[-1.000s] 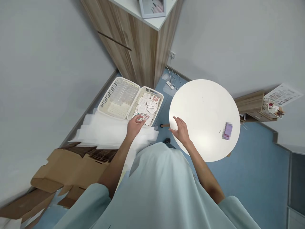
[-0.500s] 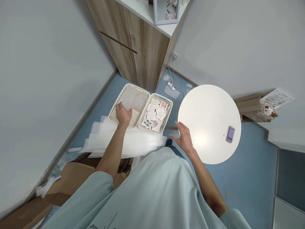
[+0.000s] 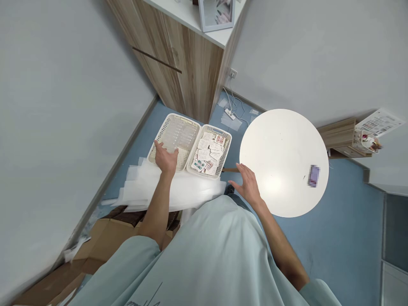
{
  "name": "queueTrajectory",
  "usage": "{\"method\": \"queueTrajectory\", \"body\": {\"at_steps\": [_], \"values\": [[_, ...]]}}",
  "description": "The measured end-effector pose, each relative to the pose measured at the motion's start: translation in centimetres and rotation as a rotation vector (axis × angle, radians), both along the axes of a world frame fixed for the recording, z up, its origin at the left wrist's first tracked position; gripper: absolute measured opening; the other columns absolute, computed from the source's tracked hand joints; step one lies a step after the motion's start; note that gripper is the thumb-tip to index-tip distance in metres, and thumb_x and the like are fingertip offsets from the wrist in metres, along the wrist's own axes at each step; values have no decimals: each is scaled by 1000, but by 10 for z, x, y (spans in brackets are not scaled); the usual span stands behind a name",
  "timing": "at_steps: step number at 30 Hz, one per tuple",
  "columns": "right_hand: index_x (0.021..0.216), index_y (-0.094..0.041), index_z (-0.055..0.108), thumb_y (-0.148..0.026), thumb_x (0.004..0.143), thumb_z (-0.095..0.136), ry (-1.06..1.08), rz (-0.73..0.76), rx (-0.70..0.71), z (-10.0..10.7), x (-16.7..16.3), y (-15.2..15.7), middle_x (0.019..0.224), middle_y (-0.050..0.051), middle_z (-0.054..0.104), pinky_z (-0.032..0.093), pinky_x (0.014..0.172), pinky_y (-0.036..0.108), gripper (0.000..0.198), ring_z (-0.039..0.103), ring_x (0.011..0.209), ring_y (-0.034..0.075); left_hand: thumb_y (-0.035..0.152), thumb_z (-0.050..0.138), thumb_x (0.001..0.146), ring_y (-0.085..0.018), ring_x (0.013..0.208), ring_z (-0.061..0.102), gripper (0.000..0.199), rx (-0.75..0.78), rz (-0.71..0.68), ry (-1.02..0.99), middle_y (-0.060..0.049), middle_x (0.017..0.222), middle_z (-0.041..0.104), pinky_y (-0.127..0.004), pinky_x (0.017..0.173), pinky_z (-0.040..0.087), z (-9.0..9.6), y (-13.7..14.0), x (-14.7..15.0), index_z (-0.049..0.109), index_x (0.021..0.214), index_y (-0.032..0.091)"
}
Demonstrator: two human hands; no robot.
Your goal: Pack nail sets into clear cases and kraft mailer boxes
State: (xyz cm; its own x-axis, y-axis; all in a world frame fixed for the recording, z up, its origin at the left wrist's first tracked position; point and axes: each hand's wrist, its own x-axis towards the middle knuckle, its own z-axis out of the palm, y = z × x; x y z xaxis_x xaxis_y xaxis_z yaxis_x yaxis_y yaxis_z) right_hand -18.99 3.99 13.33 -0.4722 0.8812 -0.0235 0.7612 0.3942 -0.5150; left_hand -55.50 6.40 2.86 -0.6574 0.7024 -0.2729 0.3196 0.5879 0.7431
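Left hand [image 3: 166,160] and right hand [image 3: 249,185] look empty, fingers spread; dipping low, the left could knock the perforated basket [image 3: 182,160] beneath.

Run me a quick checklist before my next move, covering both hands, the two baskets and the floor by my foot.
1. Left hand free: ok, fingers spread, nothing visible in it.
2. Left hand clear of the left basket: cannot tell; it overlaps the basket in view, contact unclear.
3. Right hand free: ok, open by the edge of the round table, nothing visible in it.
4. Cards contained: ok, piled inside the right basket.
5. Floor beside the foot uncluttered: not ok, white sheets are spread close by.
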Motion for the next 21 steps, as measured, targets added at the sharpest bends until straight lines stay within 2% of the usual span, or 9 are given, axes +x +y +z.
{"method": "queueTrajectory", "body": {"at_steps": [2, 4, 8, 12, 16, 21], "values": [[167, -29, 35, -45, 101, 67, 42, 25, -5, 2, 1, 2, 154, 14, 59, 42, 121, 62, 75, 48, 150, 36, 29, 80, 86, -34, 139, 57, 109, 85, 39, 34, -20, 161, 49, -54, 122, 42, 21, -6, 17, 12, 170, 22], [166, -29, 36, -44, 100, 69, 85, 49, -23, 8, 3, 4, 153, 13, 61, 41, 123, 62, 75, 48, 151, 36, 29, 84, 83, -33, 140, 57, 111, 187, -5, 33, -18, 158, 54, -49, 119, 46, 45, -14, 43, 16, 170, 23], [165, -32, 39, -46, 97, 73, 176, 56, -89, 28, 15, 9, 154, 11, 61, 39, 124, 61, 77, 48, 151, 36, 32, 85, 82, -33, 145, 55, 112, 363, -167, -119, -17, 156, 56, -51, 118, 48, 97, -31, 108, 18, 171, 25], [160, -35, 46, -51, 93, 78, 334, 51, -163, 53, 46, 13, 156, 8, 58, 46, 121, 54, 76, 52, 147, 33, 40, 85, 81, -33, 147, 53, 108, 476, -393, -314, -17, 155, 58, -51, 121, 47, 139, -47, 171, 24, 169, 25], [155, -35, 50, -52, 91, 80, 461, 87, -276, 70, 95, 14, 159, 6, 56, 47, 121, 51, 73, 53, 147, 30, 45, 87, 79, -35, 145, 55, 105, 458, -591, -451, -17, 152, 61, -54, 121, 47, 164, -53, 228, 33, 167, 24], [143, -33, 59, -47, 89, 82, 503, 23, -351, 72, 163, 6, 157, 7, 58, 50, 118, 51, 61, 56, 145, 29, 46, 89, 78, -35, 143, 57, 104, 367, -733, -559, -15, 149, 63, -56, 121, 48, 173, -49, 298, 38, 166, 26]]}}
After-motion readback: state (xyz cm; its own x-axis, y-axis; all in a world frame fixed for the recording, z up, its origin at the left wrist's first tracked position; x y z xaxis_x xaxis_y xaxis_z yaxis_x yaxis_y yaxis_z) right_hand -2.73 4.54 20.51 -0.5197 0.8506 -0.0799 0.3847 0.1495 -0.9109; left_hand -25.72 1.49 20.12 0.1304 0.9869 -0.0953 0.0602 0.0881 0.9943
